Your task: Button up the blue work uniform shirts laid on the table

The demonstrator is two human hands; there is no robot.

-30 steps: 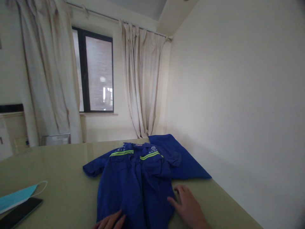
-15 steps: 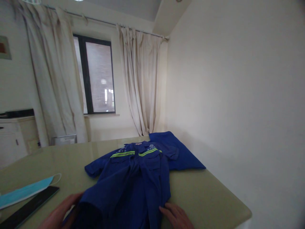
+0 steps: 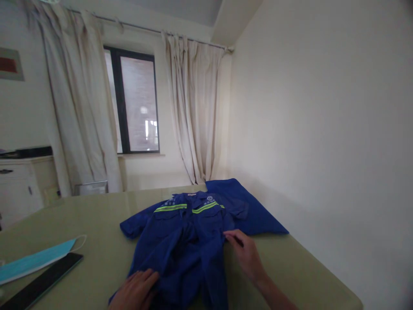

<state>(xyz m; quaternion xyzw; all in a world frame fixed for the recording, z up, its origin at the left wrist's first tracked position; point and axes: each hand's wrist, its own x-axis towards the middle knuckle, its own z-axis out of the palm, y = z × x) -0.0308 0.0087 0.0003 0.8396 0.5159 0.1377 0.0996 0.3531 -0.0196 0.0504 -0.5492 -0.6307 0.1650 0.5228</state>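
A dark blue short-sleeved garment (image 3: pixel 167 241) with yellow-green reflective stripes and white print on the chest lies front up on the table, collar at the far end and lower part creased. My left hand (image 3: pixel 137 288) rests on its lower left part, fingers apart and palm down. At the garment's right edge, below the chest pocket, my right hand (image 3: pixel 245 254) pinches the cloth between thumb and fingertips. Another blue cloth (image 3: pixel 258 215) is spread flat under the right sleeve.
The greenish table (image 3: pixel 306 275) has a rounded corner at the right, near a plain wall. At the left lie a light blue face mask (image 3: pixel 38 260) and a black flat object (image 3: pixel 45 280). Curtains, a window and a white cabinet (image 3: pixel 19 185) stand behind.
My right hand has moved up along the garment's right edge and pinched it. My left hand has shifted right onto the cloth. The garment's lower left part now lies flatter. The view has turned slightly left.
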